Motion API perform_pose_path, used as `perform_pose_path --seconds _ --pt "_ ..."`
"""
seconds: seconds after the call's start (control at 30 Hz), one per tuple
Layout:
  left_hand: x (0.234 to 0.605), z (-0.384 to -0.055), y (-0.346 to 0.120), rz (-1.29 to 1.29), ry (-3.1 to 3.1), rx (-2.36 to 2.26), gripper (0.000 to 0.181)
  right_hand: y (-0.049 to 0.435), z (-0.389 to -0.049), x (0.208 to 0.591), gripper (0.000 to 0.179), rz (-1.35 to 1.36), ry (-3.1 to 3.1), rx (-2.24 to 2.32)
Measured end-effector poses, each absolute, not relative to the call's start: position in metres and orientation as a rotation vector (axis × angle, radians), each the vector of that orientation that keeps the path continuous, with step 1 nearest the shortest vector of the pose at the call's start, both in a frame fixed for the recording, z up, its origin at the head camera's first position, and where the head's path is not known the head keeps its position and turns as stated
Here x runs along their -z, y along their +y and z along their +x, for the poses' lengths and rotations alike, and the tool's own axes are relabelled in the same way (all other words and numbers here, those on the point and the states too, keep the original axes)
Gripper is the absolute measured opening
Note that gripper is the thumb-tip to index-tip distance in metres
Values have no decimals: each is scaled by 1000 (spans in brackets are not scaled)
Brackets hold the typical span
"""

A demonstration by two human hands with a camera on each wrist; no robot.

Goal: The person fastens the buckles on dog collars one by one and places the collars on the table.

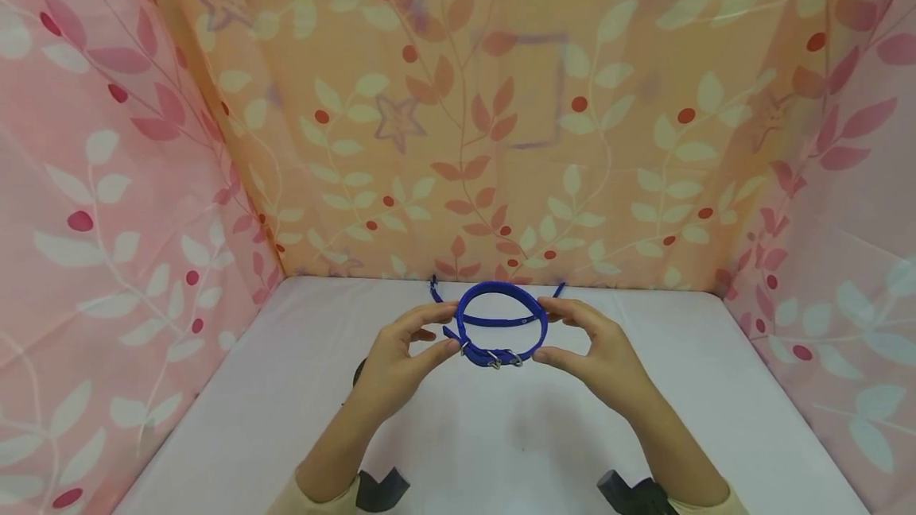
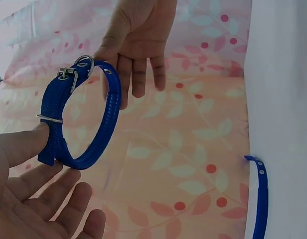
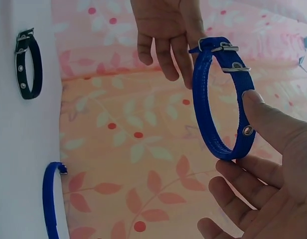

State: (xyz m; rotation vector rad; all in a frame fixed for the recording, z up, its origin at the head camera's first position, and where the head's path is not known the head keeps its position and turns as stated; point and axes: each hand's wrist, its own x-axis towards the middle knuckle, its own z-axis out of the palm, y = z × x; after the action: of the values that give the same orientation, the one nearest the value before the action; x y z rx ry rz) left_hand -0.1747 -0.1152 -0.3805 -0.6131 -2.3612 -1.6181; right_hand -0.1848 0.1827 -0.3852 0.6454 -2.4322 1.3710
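A blue pet collar (image 1: 501, 288), buckled into a loop, is held up over the table between both hands. My left hand (image 1: 401, 356) pinches its left side between thumb and fingertips. The right hand (image 1: 601, 348) grips the opposite side the same way, its thumb beside a metal eyelet in the right wrist view. At the near edge of the loop sits the silver buckle (image 2: 68, 73), with a metal ring close by. Behind it on the table lies a second blue collar (image 1: 501, 323), unfastened and curved, its middle seen through the held loop.
A black collar (image 3: 38, 69), looped and with eyelets, lies on the white table (image 1: 286, 420); my left hand mostly covers it in the head view. Patterned cloth walls (image 1: 458, 181) enclose the back and both sides. Dark wrist mounts (image 1: 382, 489) sit at the sleeves.
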Motion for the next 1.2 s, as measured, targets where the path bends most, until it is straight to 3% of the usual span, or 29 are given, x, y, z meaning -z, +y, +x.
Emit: perform_pose_path --seconds 0.33,1.2 --pt "394 -182 -114 -452 -2514 1554 43 177 -200 410 64 573 -2533 -1394" --pt "435 -217 -109 -364 -2725 1467 40 171 -228 448 66 461 -2718 -1346"
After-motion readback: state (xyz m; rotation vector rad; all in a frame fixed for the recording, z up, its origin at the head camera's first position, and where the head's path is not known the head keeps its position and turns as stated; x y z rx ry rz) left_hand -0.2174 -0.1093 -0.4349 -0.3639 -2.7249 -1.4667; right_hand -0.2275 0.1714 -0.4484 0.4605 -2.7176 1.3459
